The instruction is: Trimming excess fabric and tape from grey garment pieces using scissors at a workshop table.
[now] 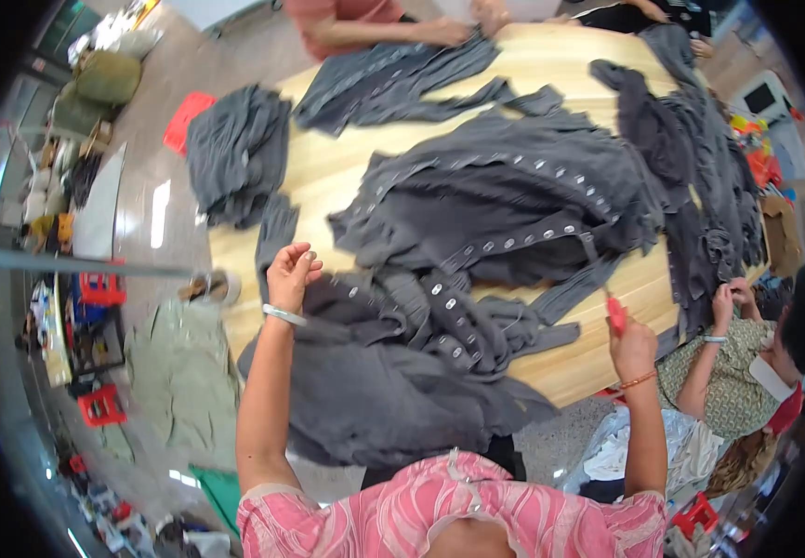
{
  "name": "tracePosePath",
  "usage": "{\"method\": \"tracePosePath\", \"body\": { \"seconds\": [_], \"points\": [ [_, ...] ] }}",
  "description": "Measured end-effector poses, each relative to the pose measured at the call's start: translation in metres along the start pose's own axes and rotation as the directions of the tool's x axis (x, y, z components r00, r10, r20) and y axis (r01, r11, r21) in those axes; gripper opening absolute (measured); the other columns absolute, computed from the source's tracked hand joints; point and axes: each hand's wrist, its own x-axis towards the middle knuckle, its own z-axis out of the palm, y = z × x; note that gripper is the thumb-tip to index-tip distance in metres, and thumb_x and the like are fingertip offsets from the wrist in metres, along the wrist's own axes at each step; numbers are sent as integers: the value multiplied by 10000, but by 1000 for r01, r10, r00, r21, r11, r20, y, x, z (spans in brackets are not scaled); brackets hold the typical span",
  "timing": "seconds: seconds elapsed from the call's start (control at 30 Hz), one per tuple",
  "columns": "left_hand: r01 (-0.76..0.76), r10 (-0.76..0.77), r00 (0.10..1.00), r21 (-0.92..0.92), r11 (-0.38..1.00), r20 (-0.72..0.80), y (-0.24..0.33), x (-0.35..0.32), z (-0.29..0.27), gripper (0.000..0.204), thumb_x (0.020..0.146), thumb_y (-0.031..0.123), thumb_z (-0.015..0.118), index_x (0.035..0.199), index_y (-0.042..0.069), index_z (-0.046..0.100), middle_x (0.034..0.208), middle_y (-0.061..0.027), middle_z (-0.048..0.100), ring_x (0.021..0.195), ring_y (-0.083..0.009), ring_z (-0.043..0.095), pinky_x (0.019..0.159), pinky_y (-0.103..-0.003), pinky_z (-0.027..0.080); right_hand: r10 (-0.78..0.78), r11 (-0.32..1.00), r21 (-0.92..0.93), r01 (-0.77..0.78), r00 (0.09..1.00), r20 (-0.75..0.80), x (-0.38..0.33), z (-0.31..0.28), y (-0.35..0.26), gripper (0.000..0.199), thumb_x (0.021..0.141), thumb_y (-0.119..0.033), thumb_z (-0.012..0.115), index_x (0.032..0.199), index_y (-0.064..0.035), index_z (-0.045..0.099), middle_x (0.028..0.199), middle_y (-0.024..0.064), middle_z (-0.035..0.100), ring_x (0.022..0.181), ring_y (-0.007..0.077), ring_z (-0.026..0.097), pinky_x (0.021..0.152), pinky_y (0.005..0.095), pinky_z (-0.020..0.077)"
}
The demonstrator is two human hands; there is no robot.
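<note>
My left hand (292,276) is raised over the left side of the table, with thumb and fingers curled together. Whatever it may pinch is too small to make out. In my right hand (635,348) is a pair of scissors (615,314) with a red handle. Their thin blade points away from me, near the edge of a dark grey garment (514,186) with rows of metal eyelets or snaps. Closer to me, another dark grey garment (375,386) is bunched up and hangs over the table's near edge. Its strip of metal fittings lies twisted on top.
A folded grey pile (238,153) sits at the table's left edge. More grey garments (691,158) are heaped along the right. Across the wooden table (570,367), a person's hands (463,28) handle another garment. At the right, another person's hands (732,298) hold cloth.
</note>
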Motion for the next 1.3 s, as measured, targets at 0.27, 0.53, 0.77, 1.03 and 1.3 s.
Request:
{"method": "tracePosePath", "body": {
  "seconds": [0.27,0.53,0.77,1.03,1.3],
  "points": [
    [-264,287,949,831,490,132,-5,-144,-132,329,779,62,679,1081,0,563,984,-157,579,925,-324,589,834,-354,480,-435,703,688,177,873,220,-99,-2,-117,201,800,-255,705,893,-80,674,797,152,660,721,339,644,643,393,514],
    [-395,339,902,826,401,267,-67,-124,-180,661,738,97,698,1339,77,424,1282,-191,479,1203,-378,425,1009,-442,357,-372,690,704,169,917,145,-194,28,-217,369,699,-210,785,967,-19,619,880,198,630,838,396,609,732,434,487],
    [-547,93,832,783,296,547,-29,-87,-178,274,741,70,608,1015,70,612,1053,-131,622,1030,-333,567,946,-533,375,-296,705,695,142,949,105,-176,-37,-212,235,775,-155,729,871,5,585,743,140,598,672,275,583,636,361,465],
    [-489,395,855,273,828,335,60,-91,-197,142,854,-20,500,984,4,552,857,-26,570,799,-98,538,739,-232,440,-116,424,905,25,993,26,-127,-101,-184,244,855,-163,690,975,30,601,767,-26,566,703,48,469,620,211,403],
    [-616,377,761,406,675,529,72,-160,-236,148,729,-65,498,848,11,542,831,-79,523,803,-203,505,744,-290,405,-457,432,888,-158,810,367,-192,-97,-142,266,755,-124,783,942,28,672,784,-6,614,738,69,548,675,251,452]
  ]
}}
